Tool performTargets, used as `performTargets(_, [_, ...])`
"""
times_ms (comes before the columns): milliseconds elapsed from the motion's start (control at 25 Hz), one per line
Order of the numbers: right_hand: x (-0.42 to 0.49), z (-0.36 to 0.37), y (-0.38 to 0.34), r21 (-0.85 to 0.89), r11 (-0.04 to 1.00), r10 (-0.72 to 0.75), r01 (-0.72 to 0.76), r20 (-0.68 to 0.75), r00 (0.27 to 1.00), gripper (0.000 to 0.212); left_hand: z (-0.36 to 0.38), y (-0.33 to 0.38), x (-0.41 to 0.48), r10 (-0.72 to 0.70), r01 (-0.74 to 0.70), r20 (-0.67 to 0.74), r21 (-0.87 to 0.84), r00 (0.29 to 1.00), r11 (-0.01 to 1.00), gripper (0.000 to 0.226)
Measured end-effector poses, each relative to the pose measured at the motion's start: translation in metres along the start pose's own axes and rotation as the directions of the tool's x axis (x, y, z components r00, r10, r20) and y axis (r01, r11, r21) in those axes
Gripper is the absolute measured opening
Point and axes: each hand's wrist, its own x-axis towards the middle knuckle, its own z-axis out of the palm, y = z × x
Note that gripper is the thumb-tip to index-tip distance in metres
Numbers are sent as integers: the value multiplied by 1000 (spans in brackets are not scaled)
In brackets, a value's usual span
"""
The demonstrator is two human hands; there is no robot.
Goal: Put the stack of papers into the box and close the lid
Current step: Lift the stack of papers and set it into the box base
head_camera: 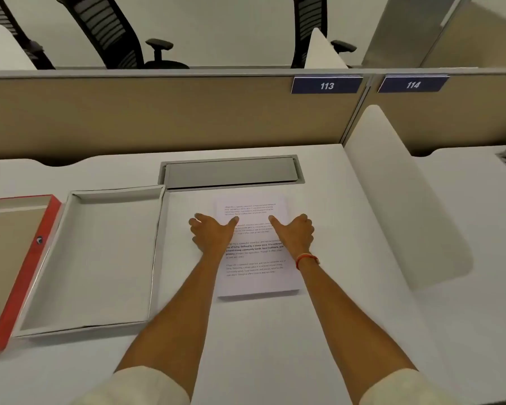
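Note:
A stack of papers [254,258] with printed text lies flat on the white desk [275,331], right of centre. My left hand [212,233] grips its left edge and my right hand [294,233] grips its right edge. Both thumbs rest on the top sheet, and the fingers curl down beside the stack. A shallow white box [155,258] stands open and empty just left of the stack. Its red lid [27,273] lies open further left, brown inside facing up, partly cut off by the frame's edge.
A grey cable hatch [231,172] is set into the desk behind the papers. A beige partition [158,112] with number plates closes the back. A white rounded divider [406,200] stands on the right. Black office chairs [114,33] are beyond the partition.

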Motion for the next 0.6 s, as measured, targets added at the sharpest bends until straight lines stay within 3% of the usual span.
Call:
performTargets(160, [7, 3, 1, -13, 990, 138, -137, 97, 986, 97, 1, -1, 7, -188, 191, 59, -49, 980, 980, 104])
performTargets(400, [14, 4, 5, -31, 991, 137, -134, 140, 981, 75, 7, 2, 11, -220, 222, 133, 1, 966, 975, 91])
performTargets(600, [20, 11, -1, -22, 989, 151, -149, 182, 972, 73, 13, 11, 13, -238, 227, 161, 82, 958, 970, 72])
